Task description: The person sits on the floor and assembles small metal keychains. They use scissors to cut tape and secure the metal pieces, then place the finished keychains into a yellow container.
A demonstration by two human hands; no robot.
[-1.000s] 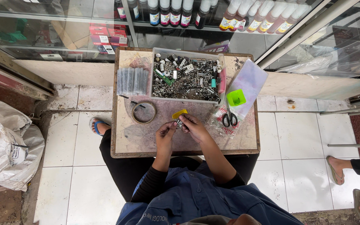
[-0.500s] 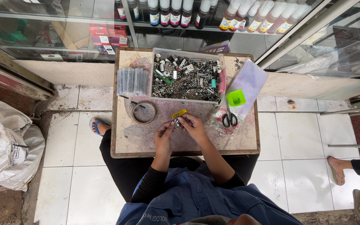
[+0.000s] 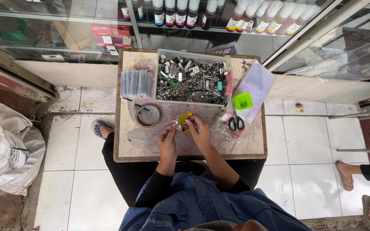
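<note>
I look down on a small wooden table (image 3: 138, 145) over my lap. My left hand (image 3: 167, 137) pinches a small metal part (image 3: 178, 124) above the table's middle. My right hand (image 3: 198, 128) meets it from the right and grips a small yellow tool (image 3: 186, 118) against that part. Both hands are close together, fingers closed. Behind them stands a clear tray (image 3: 192, 78) filled with several small metal parts and scraps.
A tape ring (image 3: 147, 115) lies left of my hands, a strip of small clear bags (image 3: 136, 83) behind it. Black scissors (image 3: 236, 122), a green cup (image 3: 243, 101) and a plastic bag (image 3: 257, 85) lie right. Another person's sandalled feet (image 3: 365, 188) are at right; a white sack (image 3: 5, 149) at left.
My hands have stayed over the table's middle with only small finger movements on the metal part and yellow tool.
</note>
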